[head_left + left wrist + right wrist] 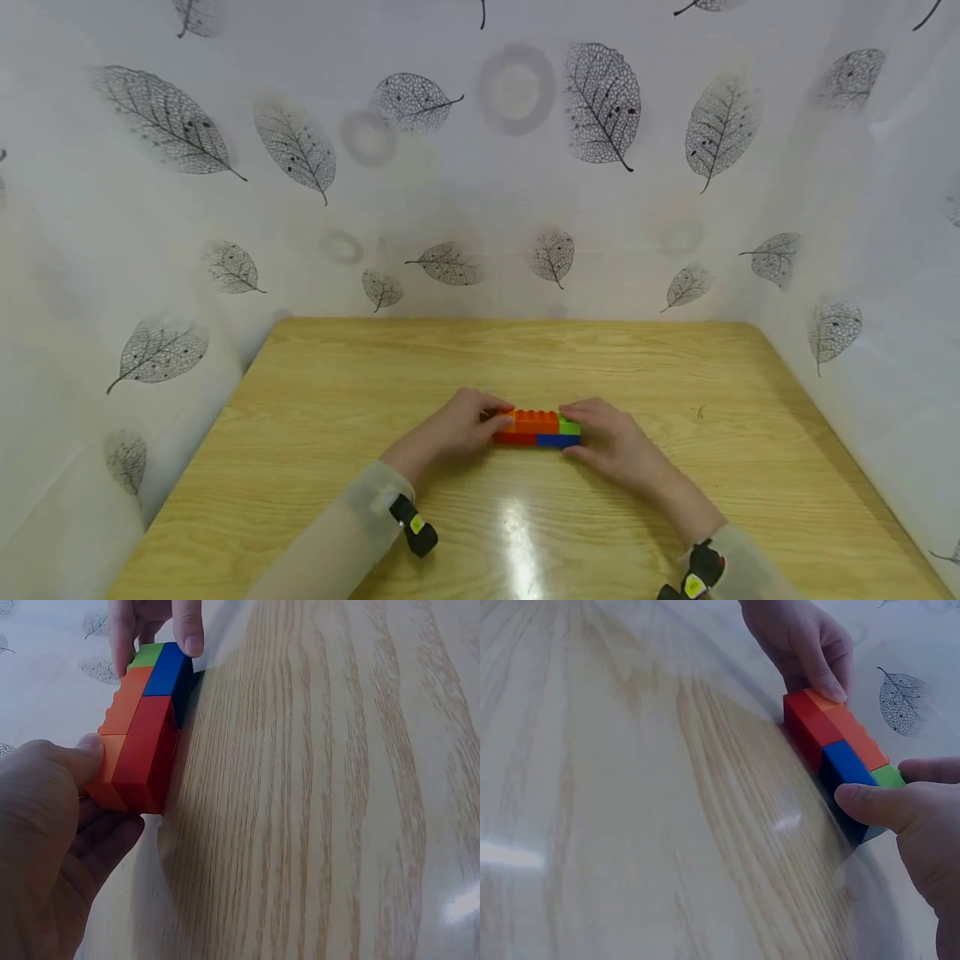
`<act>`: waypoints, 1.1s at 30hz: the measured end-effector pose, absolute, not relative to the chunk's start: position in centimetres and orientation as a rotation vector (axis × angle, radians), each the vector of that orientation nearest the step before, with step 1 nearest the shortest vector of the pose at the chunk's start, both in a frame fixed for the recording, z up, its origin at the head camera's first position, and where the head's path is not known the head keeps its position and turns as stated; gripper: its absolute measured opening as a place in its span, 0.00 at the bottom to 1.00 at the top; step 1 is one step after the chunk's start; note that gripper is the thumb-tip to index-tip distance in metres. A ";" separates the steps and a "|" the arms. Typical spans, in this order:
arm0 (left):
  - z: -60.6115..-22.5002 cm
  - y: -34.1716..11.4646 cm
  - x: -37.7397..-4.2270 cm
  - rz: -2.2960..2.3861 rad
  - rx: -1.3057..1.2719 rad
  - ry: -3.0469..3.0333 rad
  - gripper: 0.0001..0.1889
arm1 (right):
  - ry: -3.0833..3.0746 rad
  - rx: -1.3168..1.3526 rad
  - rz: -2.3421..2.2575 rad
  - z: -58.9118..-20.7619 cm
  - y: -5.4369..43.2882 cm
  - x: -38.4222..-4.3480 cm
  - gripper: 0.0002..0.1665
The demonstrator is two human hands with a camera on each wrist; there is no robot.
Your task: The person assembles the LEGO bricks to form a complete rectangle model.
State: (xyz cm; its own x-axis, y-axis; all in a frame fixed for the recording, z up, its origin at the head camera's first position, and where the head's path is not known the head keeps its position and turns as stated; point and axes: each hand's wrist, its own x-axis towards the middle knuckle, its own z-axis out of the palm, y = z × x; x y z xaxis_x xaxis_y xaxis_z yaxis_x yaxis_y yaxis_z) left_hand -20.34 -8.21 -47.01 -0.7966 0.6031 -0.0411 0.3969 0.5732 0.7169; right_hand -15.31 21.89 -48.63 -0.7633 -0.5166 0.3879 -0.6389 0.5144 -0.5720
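Observation:
A block of toy building bricks lies lengthwise across the table in front of me. Its lower layer is a red brick [516, 438] at left and a blue brick [558, 441] at right. On top sit a light orange brick [109, 759], a darker orange brick [536, 423] with studs showing, and a green brick [569, 427]. My left hand [459, 425] grips the left end, thumb on the light orange brick and fingers behind. At the other end my right hand [618, 442] pinches the block, its thumb against the blue brick and a finger at the green one.
The bricks rest on a wood-grain table [360, 367] with rounded far corners. A pale curtain [480, 192] printed with grey leaves surrounds its back and sides. Light glares off the tabletop nearer to me.

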 end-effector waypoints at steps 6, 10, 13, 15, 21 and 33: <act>-47.0 -8.1 -20.5 1.056 0.799 2.509 0.19 | -2.556 1.036 1.003 -49.0 22.0 -15.7 0.34; -46.9 -8.3 -20.5 1.048 0.814 2.510 0.20 | -2.572 1.038 1.012 -49.0 22.0 -15.9 0.33; -47.1 -8.5 -20.3 1.065 0.854 2.507 0.24 | -2.593 1.027 1.018 -49.0 22.1 -15.9 0.33; -47.2 -8.7 -20.1 1.076 0.882 2.511 0.27 | -2.608 1.014 1.028 -49.0 22.1 -15.9 0.33; -47.6 -9.0 -19.5 1.042 1.067 2.562 0.35 | -2.623 0.993 1.029 -49.1 22.2 -16.2 0.32; -47.7 -8.9 -19.2 1.002 1.056 2.628 0.31 | -2.645 0.986 1.054 -48.7 22.2 -16.3 0.33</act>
